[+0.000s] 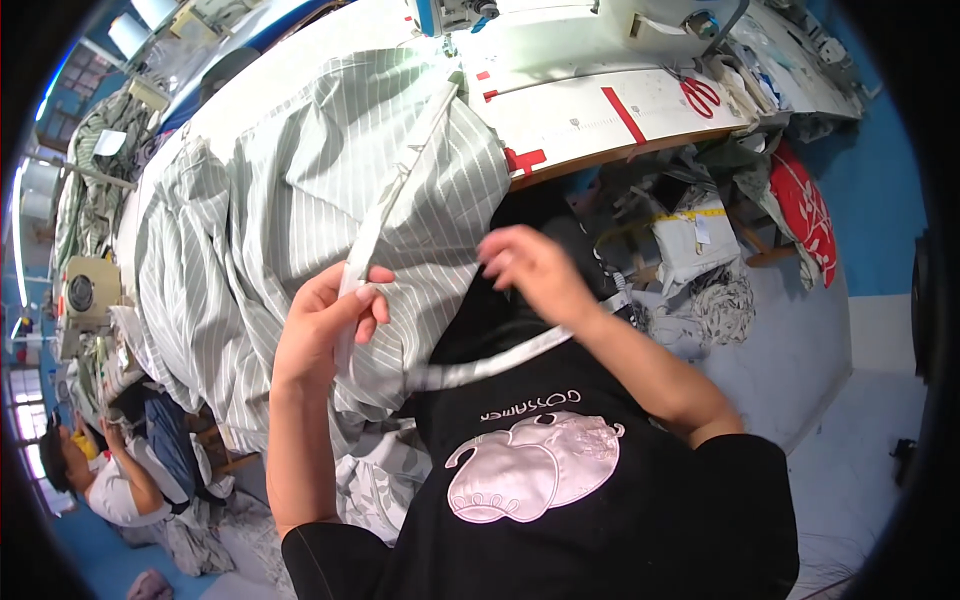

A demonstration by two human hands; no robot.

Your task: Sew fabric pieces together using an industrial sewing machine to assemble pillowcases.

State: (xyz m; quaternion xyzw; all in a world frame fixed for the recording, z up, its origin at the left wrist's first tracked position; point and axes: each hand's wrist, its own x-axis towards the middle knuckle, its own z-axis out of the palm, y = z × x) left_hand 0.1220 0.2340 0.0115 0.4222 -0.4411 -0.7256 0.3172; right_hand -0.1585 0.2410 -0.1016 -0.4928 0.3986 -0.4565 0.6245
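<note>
A large grey-green cloth with white stripes [300,190] spreads over the left of the sewing table and hangs toward my lap. Along its edge a narrow white fabric strip [400,185] runs down from the sewing machine's needle area [448,50]. My left hand [335,310] is closed on this strip, thumb against fingers. Below it the strip loops across my lap and passes beneath my right forearm. My right hand [525,265] hovers right of the cloth, its fingers bent and blurred. Whether anything thin is between them cannot be made out.
Red-handled scissors [700,97] lie on the white table [560,125], which has red tape marks. A red cloth [803,215] and a white bundle [695,245] sit at the lower right. Another person [125,480] works at the far left, near another machine [90,290].
</note>
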